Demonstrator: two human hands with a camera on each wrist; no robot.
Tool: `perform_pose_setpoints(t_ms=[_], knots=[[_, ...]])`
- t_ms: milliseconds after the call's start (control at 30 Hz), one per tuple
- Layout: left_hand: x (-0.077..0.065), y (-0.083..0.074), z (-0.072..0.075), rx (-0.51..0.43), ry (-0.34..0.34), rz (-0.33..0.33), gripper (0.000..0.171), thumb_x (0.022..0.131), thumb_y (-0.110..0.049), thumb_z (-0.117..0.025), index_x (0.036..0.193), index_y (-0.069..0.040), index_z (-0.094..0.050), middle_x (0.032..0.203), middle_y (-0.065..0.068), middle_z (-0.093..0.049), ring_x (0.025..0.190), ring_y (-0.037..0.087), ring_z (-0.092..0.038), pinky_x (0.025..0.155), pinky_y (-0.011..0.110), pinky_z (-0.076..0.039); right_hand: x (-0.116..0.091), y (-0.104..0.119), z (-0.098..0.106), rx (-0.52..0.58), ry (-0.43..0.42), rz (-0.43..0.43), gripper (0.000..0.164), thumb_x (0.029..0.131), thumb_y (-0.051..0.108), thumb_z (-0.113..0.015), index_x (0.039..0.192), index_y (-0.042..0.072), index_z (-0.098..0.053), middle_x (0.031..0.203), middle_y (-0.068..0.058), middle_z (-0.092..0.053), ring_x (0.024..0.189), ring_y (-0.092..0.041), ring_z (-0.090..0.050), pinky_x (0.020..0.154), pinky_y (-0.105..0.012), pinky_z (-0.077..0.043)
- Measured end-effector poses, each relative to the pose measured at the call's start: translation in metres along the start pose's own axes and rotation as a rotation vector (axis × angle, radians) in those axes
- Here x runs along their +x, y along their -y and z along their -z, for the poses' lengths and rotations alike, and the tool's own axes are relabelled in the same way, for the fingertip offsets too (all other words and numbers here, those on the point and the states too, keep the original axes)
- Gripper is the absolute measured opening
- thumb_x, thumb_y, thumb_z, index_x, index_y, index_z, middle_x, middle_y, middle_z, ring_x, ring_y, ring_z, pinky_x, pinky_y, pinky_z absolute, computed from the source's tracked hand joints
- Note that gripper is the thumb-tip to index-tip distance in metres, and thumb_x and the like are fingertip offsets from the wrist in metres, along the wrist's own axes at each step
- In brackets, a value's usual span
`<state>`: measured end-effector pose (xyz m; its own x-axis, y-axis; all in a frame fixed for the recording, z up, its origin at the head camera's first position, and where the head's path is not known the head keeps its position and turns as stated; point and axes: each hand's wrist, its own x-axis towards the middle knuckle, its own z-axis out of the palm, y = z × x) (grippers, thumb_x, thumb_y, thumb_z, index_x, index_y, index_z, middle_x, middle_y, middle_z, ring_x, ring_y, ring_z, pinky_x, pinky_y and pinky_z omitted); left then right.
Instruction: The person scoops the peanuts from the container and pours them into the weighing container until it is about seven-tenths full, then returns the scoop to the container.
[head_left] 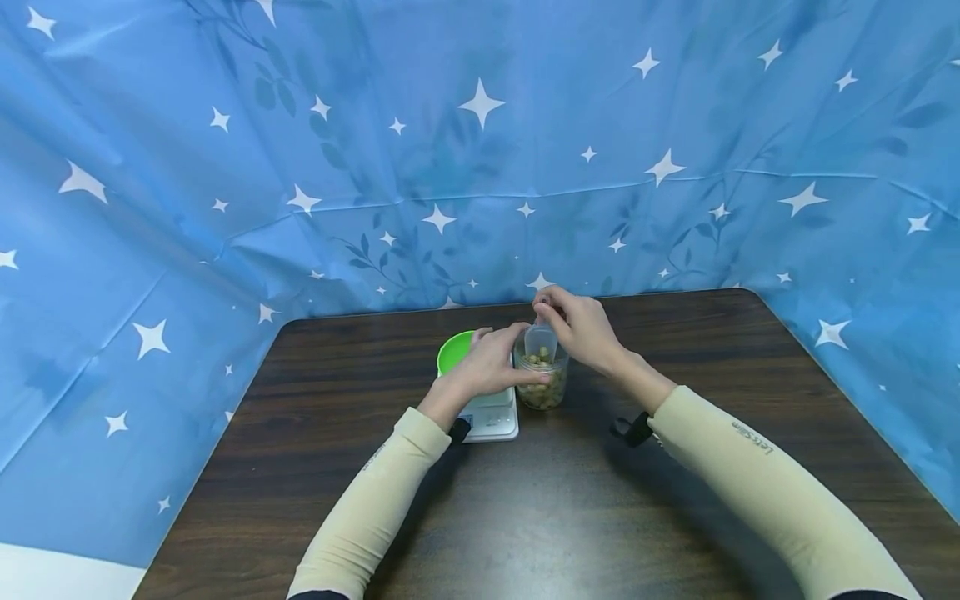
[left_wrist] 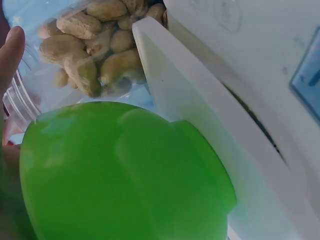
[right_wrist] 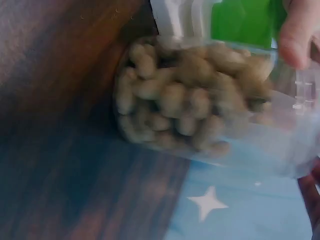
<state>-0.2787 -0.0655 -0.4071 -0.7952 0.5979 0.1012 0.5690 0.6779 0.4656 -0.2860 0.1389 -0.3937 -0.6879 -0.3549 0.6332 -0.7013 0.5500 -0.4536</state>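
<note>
A clear plastic jar [head_left: 553,392] of unshelled peanuts [right_wrist: 175,100] stands upright on the table. My left hand [head_left: 489,364] grips it near the rim, thumb across the front and fingers at the far side. From above, my right hand [head_left: 583,330] pinches the handle of a translucent scoop [head_left: 539,340], whose blade is down in the jar's mouth over the peanuts. Left of the jar, a green bowl [left_wrist: 125,165] sits on a white kitchen scale [head_left: 492,423], partly hidden by my left hand. The bowl's inside is mostly out of sight.
The dark wood-grain table [head_left: 555,508] extends around the scale and jar. Its far edge runs just behind them, against a blue star-patterned cloth [head_left: 480,167]. A black wrist strap [head_left: 632,430] shows under the right wrist.
</note>
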Motion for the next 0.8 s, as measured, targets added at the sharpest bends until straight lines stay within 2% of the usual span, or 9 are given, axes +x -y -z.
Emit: perform_pose_setpoints(t_ms=[233, 600, 800], knots=[[-0.0009, -0.0001, -0.0001, -0.007, 0.006, 0.01, 0.088, 0.088, -0.057, -0.077, 0.154, -0.009, -0.044, 0.142, 0.003, -0.06, 0.129, 0.019, -0.055, 0.116, 0.059, -0.023, 0.0, 0.0016, -0.0033, 0.03, -0.034, -0.067, 0.013, 0.105, 0.014, -0.06, 0.109, 0.004, -0.068, 0.075, -0.002, -0.064, 0.049, -0.009, -0.042, 0.051, -0.034, -0.036], [-0.0009, 0.0027, -0.0002, -0.027, 0.005, 0.011, 0.087, 0.088, -0.056, -0.077, 0.153, -0.009, -0.045, 0.14, 0.003, -0.061, 0.129, 0.019, -0.055, 0.117, 0.06, -0.022, 0.0006, 0.0063, -0.0078, -0.015, -0.093, -0.085, 0.013, 0.105, 0.015, -0.061, 0.105, 0.004, -0.068, 0.073, -0.002, -0.065, 0.048, -0.009, -0.042, 0.048, -0.034, -0.035], [0.0003, 0.0028, 0.0, 0.004, 0.005, 0.021, 0.088, 0.087, -0.058, -0.077, 0.153, -0.01, -0.044, 0.138, 0.002, -0.061, 0.128, 0.017, -0.056, 0.116, 0.059, -0.022, 0.0018, 0.0039, -0.0063, -0.005, -0.153, -0.121, 0.015, 0.105, 0.015, -0.061, 0.102, 0.002, -0.069, 0.074, -0.003, -0.068, 0.044, -0.007, -0.04, 0.044, -0.033, -0.034]])
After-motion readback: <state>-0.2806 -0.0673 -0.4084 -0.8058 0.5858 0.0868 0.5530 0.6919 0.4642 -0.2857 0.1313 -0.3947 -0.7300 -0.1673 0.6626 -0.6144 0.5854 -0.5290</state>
